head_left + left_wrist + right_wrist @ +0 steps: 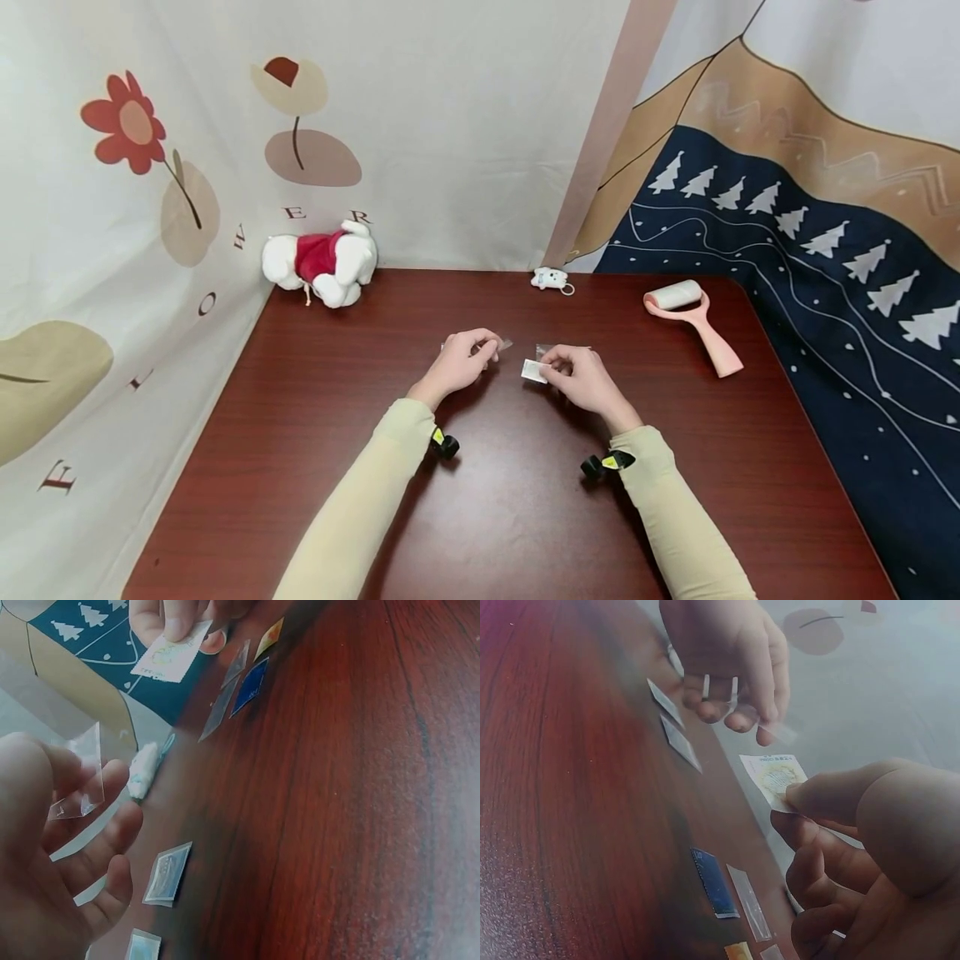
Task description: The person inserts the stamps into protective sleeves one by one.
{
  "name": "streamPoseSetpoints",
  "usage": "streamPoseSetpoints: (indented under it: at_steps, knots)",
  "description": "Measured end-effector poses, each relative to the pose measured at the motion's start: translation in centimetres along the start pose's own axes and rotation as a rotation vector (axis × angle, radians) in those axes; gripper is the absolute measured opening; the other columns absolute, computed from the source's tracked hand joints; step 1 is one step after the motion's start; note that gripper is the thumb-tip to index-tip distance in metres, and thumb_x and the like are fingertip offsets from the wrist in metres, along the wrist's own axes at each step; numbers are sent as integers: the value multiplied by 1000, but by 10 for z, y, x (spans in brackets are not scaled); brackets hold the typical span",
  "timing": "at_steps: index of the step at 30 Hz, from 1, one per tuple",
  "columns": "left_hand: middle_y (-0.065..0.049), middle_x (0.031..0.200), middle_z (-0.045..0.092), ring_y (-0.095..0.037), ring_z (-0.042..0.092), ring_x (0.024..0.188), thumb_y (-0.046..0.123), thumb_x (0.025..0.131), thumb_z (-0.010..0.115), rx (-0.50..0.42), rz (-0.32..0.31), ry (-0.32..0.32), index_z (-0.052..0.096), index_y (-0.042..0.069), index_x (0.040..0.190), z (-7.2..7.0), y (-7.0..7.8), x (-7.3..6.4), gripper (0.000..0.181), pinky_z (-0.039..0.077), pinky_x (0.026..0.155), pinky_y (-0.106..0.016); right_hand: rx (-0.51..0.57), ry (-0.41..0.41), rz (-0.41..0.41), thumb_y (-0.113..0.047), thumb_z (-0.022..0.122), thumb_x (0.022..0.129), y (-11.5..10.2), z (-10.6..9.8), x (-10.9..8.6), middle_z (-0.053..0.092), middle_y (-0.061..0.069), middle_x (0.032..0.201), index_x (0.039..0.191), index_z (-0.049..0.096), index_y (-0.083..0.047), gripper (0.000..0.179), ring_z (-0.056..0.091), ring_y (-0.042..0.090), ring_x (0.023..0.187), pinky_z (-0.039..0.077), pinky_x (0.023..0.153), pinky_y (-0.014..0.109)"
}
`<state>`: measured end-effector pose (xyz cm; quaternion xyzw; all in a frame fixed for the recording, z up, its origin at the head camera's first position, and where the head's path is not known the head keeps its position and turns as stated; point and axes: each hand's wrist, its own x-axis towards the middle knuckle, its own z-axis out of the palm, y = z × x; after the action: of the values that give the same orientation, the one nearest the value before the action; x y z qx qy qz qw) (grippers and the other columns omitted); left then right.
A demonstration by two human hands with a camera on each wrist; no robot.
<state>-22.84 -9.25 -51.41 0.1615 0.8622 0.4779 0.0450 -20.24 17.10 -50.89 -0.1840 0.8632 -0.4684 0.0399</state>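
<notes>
My right hand pinches a small pale stamp with perforated edges between thumb and forefinger, above the table. To its left, my left hand pinches a clear plastic sleeve by thumb and forefinger, the other fingers loosely bent. Stamp and sleeve are apart. Below the right hand lie a blue stamp, an orange stamp and clear sleeves. Under the left hand, two flat pieces in clear sleeves lie on the table; in the head view the hand mostly hides them.
A white plush toy in a red top lies at the table's back left corner. A small white figure with a ring sits at the back edge. A pink lint roller lies at the right. Printed cloths hang behind the dark red table.
</notes>
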Motion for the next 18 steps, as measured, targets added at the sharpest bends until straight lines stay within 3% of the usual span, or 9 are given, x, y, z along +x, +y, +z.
streamPoseSetpoints:
  at_steps: [6,11,18]
  knots:
    - [-4,86,73,-18,65,71,26,112,50,25,4,-4,75,10,106,-2,0,-2,30,52,66,-29,6,7,-9,-10,74,97,-4,-2,1,73,4,83,100,77,-9,4,61,14,57,53,49,33]
    - [-8,89,75,-15,64,73,22,111,54,33,56,-3,76,5,104,-2,-2,-3,29,53,67,-29,-4,47,-32,-10,75,97,-8,-5,2,74,5,86,99,77,-9,4,63,14,62,53,55,29]
    - [-7,91,77,-12,65,70,22,107,63,17,69,27,79,9,103,-2,1,-7,21,55,66,-28,-9,136,-84,-13,75,97,-15,-5,3,73,2,80,99,77,-10,3,61,13,61,50,55,27]
